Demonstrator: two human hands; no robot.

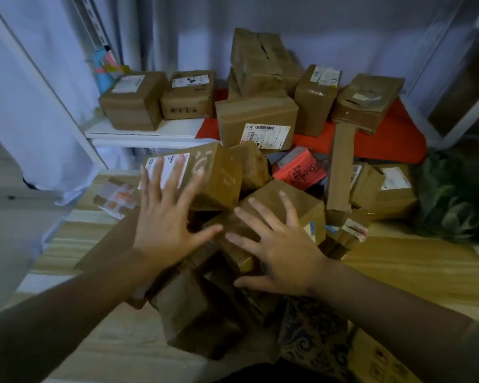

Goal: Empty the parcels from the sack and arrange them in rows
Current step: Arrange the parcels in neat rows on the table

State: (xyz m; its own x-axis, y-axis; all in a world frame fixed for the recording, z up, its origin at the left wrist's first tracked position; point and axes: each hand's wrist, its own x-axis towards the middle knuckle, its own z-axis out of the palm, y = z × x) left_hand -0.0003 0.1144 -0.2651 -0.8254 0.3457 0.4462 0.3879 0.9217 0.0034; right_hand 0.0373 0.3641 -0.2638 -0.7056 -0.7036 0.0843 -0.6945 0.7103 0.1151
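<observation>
Left hand [163,217] fingers spread over labelled brown parcel [202,175], right hand [280,252] spread flat on parcel pile [282,205], green sack [454,200] far right

Parcels [256,121]: brown cardboard, most with white labels; one label barcoded in black. One red packet [299,170] with dark print among them. Cloth [393,134] under rear boxes: red-orange. Sack [456,197]: dark green. Floor [426,272]: pale wood grain, striped. Patterned fabric [313,338]: dark blue on tan. Walls [177,23]: bluish white.
</observation>
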